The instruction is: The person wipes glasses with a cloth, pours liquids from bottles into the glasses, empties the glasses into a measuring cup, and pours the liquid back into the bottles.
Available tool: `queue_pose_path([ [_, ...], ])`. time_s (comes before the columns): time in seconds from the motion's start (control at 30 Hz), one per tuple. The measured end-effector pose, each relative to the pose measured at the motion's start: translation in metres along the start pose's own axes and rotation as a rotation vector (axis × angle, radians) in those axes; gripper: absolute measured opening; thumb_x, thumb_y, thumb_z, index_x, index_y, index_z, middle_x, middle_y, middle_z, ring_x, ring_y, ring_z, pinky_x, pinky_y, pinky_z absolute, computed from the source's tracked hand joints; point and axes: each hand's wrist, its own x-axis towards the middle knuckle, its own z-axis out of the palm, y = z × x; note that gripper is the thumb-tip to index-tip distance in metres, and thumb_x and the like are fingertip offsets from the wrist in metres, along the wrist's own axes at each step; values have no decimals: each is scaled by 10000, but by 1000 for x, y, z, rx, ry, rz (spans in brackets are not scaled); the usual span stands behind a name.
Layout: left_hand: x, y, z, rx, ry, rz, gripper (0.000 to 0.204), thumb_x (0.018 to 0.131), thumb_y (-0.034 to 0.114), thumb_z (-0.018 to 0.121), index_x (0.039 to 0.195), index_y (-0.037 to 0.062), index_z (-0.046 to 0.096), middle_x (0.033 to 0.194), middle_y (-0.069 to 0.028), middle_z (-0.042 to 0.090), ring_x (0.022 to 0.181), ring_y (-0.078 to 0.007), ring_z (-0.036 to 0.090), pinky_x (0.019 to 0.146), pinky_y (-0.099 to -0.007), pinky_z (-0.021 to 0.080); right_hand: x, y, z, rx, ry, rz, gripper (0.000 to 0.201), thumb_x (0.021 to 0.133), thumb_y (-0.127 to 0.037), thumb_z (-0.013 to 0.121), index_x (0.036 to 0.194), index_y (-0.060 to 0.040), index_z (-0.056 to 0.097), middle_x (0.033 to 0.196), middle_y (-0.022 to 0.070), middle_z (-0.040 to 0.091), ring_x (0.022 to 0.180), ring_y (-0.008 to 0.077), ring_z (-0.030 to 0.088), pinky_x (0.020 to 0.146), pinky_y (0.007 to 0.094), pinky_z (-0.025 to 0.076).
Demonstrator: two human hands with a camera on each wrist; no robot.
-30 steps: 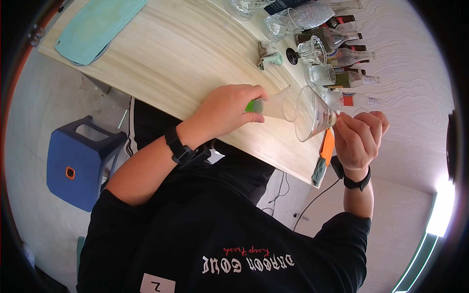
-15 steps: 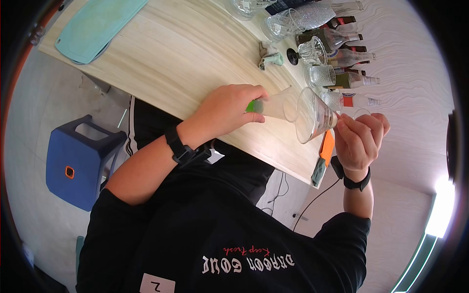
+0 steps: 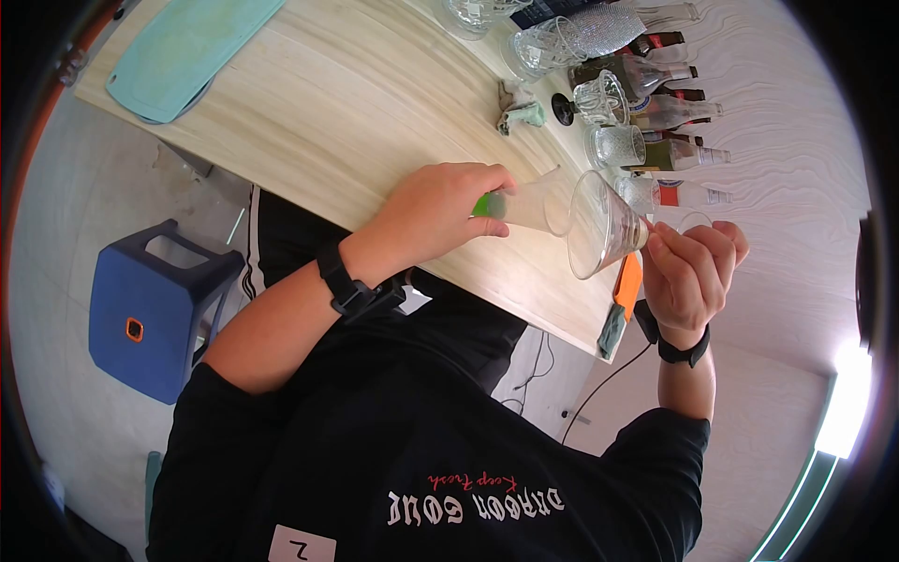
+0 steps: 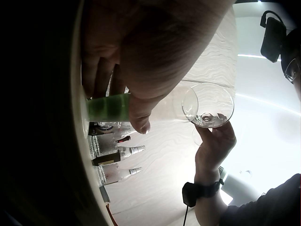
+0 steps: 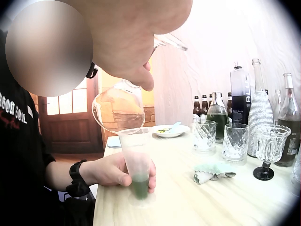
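Note:
My left hand grips a clear, tall plastic cup low on its side, above the wooden table. Green liquid fills the cup's lower part, and the cup stands upright in the right wrist view. My right hand pinches a cone-shaped martini glass near the stem, with the bowl tipped over. The glass's wide rim is right at the cup's mouth, overlapping it in the left wrist view. A little clear liquid shows in the bowl. The stem is mostly hidden by my right fingers.
Several bottles and cut glasses line the table's far side. A crumpled cloth lies nearer, and a turquoise cutting board at the left. An orange-handled tool lies at the right edge. A white plate stands behind the cup; a blue stool is on the floor.
The tipped martini glass has shifted very slightly toward me. The cup and my left hand have hardly moved.

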Motion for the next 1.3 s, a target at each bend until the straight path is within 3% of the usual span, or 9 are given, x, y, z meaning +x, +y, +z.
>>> queue_pose_path([
  [0.13, 0, -4, 3, 3, 30, 26, 383, 770, 235, 817, 1067, 83, 629, 862, -102, 672, 780, -306, 638, 688, -390, 496, 0, 1, 0, -9, 0, 0, 219, 674, -53, 847, 815, -110, 690, 845, 0, 712, 778, 193, 590, 776, 386, 437],
  [0.67, 0, -3, 2, -5, 23, 13, 373, 772, 221, 813, 1064, 81, 627, 869, -104, 674, 789, -319, 638, 694, -390, 497, 0, -1, -1, -29, 23, -5, 238, 677, -48, 853, 839, -108, 690, 836, -1, 712, 761, 188, 586, 812, 393, 436],
  [0.83, 0, -3, 3, -7, 26, 15, 369, 768, 213, 815, 1062, 85, 631, 869, -103, 674, 793, -316, 636, 701, -393, 497, 4, -2, 0, 20, -51, 83, 204, 694, -43, 832, 817, -99, 679, 817, 7, 687, 789, 205, 612, 826, 410, 443],
  [1.3, -1, -5, 4, -15, 40, 40, 375, 764, 208, 819, 1057, 80, 622, 855, -99, 666, 788, -310, 637, 691, -392, 492, 9, 2, 5, 5, -69, 60, 188, 689, -38, 822, 794, -94, 676, 810, 7, 679, 792, 209, 617, 875, 436, 445],
])
